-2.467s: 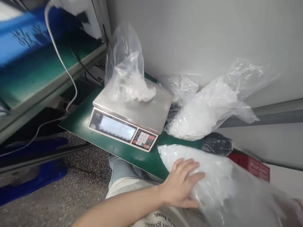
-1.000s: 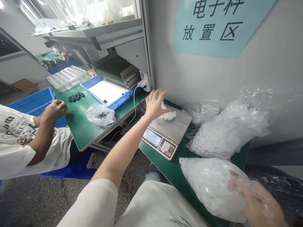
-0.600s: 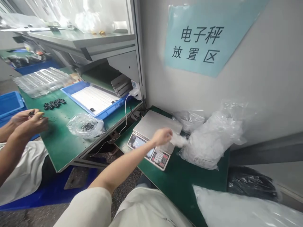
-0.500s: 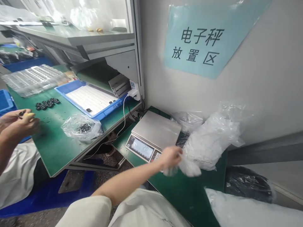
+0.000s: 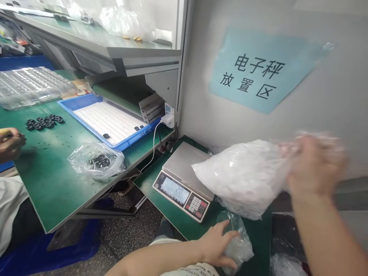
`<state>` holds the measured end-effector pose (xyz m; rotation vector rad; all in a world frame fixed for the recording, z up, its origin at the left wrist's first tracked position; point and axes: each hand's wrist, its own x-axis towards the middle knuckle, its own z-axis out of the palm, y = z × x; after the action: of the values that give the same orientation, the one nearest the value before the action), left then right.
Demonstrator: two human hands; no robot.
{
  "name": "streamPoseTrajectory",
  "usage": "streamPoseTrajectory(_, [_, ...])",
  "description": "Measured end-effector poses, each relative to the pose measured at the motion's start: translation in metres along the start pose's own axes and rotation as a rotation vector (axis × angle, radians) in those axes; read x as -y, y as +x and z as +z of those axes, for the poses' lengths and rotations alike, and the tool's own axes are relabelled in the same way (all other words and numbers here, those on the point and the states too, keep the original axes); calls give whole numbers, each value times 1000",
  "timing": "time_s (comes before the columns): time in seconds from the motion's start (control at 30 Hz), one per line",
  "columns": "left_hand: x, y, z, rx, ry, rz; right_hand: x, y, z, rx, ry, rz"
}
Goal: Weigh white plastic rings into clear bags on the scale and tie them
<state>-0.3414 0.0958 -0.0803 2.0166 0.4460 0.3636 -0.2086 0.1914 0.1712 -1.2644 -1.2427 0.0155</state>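
Observation:
My right hand grips the neck of a large clear bag of white parts and holds it in the air beside the scale. The hand is blurred by motion. My left hand rests on a small clear bag lying on the low green table, fingers curled around it. The scale's steel platform is bare and its display reads 20. Another bag of white parts lies under the lifted one.
A green workbench at left carries a blue tray, a clear bag of black parts, loose black rings and clear blister trays. Another person's hand works there. A blue sign hangs on the wall.
My left hand took the small bag off the scale and brought it down to the table's front. My right hand lifted the large bag of white parts up beside the scale.

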Motion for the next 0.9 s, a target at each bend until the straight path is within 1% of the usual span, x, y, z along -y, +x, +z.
streamPoseTrajectory(0.07, [1, -21, -20, -96, -23, -52, -1, -5, 39, -96, 94, 55])
streamPoseTrajectory(0.1, [1, -31, -29, -145, -37, -84, -4, -9, 59, -98, 115, 79])
streamPoseTrajectory(0.17, [4, -45, -42, -236, -54, -136, -13, -17, 94, -15, 95, 88])
streamPoseTrajectory(0.2, [7, -50, -48, -278, -61, -154, -17, -20, 107, 29, 77, 79])
streamPoseTrajectory(0.27, [13, -58, -60, -368, -65, -165, -24, -24, 125, 145, 38, 42])
streamPoseTrajectory(0.3, [16, -60, -68, -428, -64, -163, -26, -25, 129, 202, 20, 16])
streamPoseTrajectory(0.37, [23, -61, -88, -587, -61, -157, -28, -25, 128, 328, -20, -33])
streamPoseTrajectory(0.43, [28, -57, -116, -802, -62, -155, -28, -23, 122, 440, -66, -67])
streamPoseTrajectory(0.5, [30, -48, -150, -1011, -77, -161, -29, -22, 114, 488, -80, -61])
streamPoseTrajectory(0.53, [30, -41, -168, -1079, -86, -156, -29, -21, 111, 493, -68, -48])
streamPoseTrajectory(0.57, [29, -34, -185, -1106, -101, -144, -30, -20, 108, 487, -51, -37])
streamPoseTrajectory(0.6, [28, -26, -200, -1097, -116, -120, -32, -20, 105, 476, -37, -27])
streamPoseTrajectory(0.63, [26, -19, -214, -1049, -129, -88, -33, -20, 102, 463, -29, -17])
streamPoseTrajectory(0.67, [25, -11, -226, -979, -137, -53, -36, -20, 100, 449, -30, -3])
streamPoseTrajectory(0.73, [22, 3, -243, -820, -137, 7, -42, -24, 94, 438, -51, 39])
streamPoseTrajectory(0.8, [20, 15, -252, -716, -128, 39, -50, -32, 88, 478, -64, 78])
streamPoseTrajectory(0.9, [18, 27, -257, -677, -152, 61, -68, -48, 81, 585, -69, 81])
